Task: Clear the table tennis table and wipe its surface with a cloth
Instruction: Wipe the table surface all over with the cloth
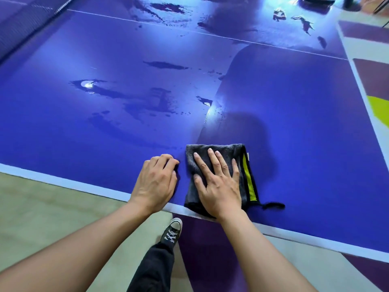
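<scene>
A blue table tennis table (294, 114) fills most of the view, with wet streaks across its left and far parts. A folded dark grey cloth (227, 154) with a yellow-green stripe lies near the table's near edge. My right hand (219, 182) presses flat on top of the cloth, fingers spread. Just to its left, my left hand (155, 182) rests on the bare table surface with its fingers curled under and nothing in it.
The net (27, 24) runs along the upper left. The table's white edge line (63, 180) crosses the lower view. Below it are the beige and purple floor (42, 211) and my dark sneaker (172, 230).
</scene>
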Action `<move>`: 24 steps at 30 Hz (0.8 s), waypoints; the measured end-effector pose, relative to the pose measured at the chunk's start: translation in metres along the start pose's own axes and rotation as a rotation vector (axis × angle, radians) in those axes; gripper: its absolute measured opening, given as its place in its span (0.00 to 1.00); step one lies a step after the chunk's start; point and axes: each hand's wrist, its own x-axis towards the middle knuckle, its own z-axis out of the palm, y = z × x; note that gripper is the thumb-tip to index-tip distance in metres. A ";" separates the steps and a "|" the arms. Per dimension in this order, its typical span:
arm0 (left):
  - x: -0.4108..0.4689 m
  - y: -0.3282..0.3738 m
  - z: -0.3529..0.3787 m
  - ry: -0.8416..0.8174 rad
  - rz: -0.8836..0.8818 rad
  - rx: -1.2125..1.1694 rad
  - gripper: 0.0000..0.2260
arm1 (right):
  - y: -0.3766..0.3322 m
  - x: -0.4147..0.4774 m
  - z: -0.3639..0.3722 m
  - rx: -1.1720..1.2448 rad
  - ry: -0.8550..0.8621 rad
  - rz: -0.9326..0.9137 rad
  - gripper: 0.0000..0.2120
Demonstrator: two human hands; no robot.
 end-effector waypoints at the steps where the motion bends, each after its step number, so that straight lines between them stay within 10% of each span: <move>1: 0.008 -0.003 0.001 0.020 0.000 -0.002 0.16 | 0.002 0.010 0.000 -0.001 0.004 0.002 0.28; 24: 0.408 -0.050 0.023 0.008 0.120 -0.067 0.18 | 0.108 0.416 -0.039 -0.023 0.114 0.312 0.28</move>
